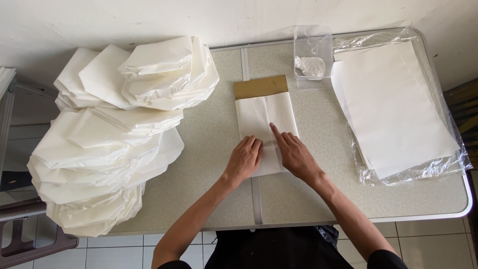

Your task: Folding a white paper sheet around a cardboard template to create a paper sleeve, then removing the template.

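Both hands lie flat on a folded white paper sheet (pixel 265 130) wrapped over a brown cardboard board (pixel 260 86): the left hand (pixel 244 160) with fingers together, the right hand (pixel 295 155) with its forefinger stretched along the centre seam. Left of them sits a heap of folded white bags (pixel 114 134); right, a stack of flat sheets (pixel 393 109) on clear plastic; beyond, a small clear tub (pixel 312 55).

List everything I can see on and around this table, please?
Folded paper bags: large heap, cream white, left side of table.
Paper being folded: one, white, table centre, under both hands.
Cardboard template: one, brown, sticking out of the paper's far end.
Flat sheets: one stack, white, right side, on clear plastic wrap.
Plastic container: one, clear, white paste inside, far edge.
Table: one, speckled beige.
Stool: one, brown, lower left.
Left hand: flat on paper.
Right hand: forefinger pressing the fold.
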